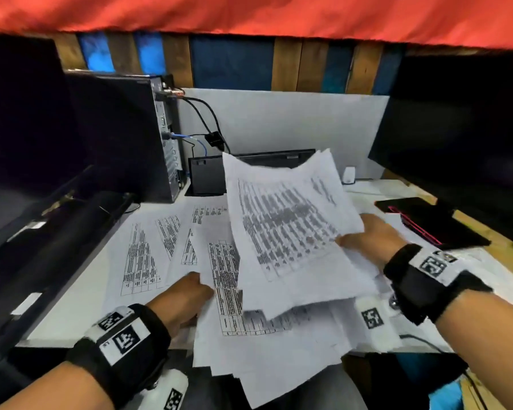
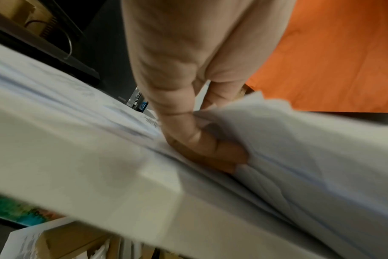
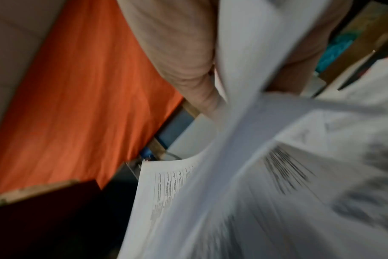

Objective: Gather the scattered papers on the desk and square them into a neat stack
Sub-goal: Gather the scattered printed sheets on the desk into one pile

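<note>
Printed white papers lie scattered over the white desk (image 1: 71, 306). My right hand (image 1: 367, 241) pinches a raised bundle of sheets (image 1: 285, 220) by its right edge, thumb on top, tilted up over the rest; in the right wrist view the raised bundle of sheets (image 3: 250, 73) runs between thumb and fingers. My left hand (image 1: 187, 297) grips the left edge of a loose pile (image 1: 249, 335) that overhangs the desk's front edge. The left wrist view shows my left hand (image 2: 202, 140) with fingers curled under the loose pile (image 2: 299, 157). More sheets (image 1: 142, 255) lie flat at the left.
A black computer tower (image 1: 122, 137) stands at the back left with cables (image 1: 208, 125) beside it. A dark monitor (image 1: 462, 137) fills the right. A black phone with a pink edge (image 1: 427, 223) lies at the right. A black box (image 1: 208, 176) sits at the back.
</note>
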Action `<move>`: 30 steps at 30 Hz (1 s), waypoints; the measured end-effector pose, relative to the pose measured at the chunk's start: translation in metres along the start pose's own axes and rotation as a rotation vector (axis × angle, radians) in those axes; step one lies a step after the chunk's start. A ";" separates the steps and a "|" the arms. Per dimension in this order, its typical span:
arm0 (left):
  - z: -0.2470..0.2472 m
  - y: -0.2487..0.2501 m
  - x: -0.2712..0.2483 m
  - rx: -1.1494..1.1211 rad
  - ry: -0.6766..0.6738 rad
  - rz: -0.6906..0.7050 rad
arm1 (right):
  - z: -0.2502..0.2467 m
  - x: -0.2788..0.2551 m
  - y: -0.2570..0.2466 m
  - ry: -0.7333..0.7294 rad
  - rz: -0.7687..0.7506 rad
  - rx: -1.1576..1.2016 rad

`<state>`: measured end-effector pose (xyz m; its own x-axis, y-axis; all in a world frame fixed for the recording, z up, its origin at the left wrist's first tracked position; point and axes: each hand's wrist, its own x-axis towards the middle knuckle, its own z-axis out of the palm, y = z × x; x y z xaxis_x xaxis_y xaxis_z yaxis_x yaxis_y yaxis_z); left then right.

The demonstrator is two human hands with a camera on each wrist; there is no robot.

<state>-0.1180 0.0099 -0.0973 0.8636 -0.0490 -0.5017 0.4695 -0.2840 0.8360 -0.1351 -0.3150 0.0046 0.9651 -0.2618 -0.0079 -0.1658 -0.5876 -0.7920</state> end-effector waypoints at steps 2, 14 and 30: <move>0.000 0.009 -0.001 -0.016 0.018 0.031 | 0.028 -0.002 0.020 -0.138 0.092 -0.083; 0.002 0.076 0.039 0.549 0.212 0.122 | -0.004 0.072 0.073 0.031 0.332 -0.401; 0.005 0.059 0.072 0.418 0.109 0.001 | -0.062 0.096 0.112 -0.181 0.462 -0.536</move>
<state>-0.0286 -0.0154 -0.0850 0.8888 0.0461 -0.4560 0.3739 -0.6483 0.6632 -0.0734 -0.4539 -0.0468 0.7835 -0.4703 -0.4063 -0.5959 -0.7539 -0.2766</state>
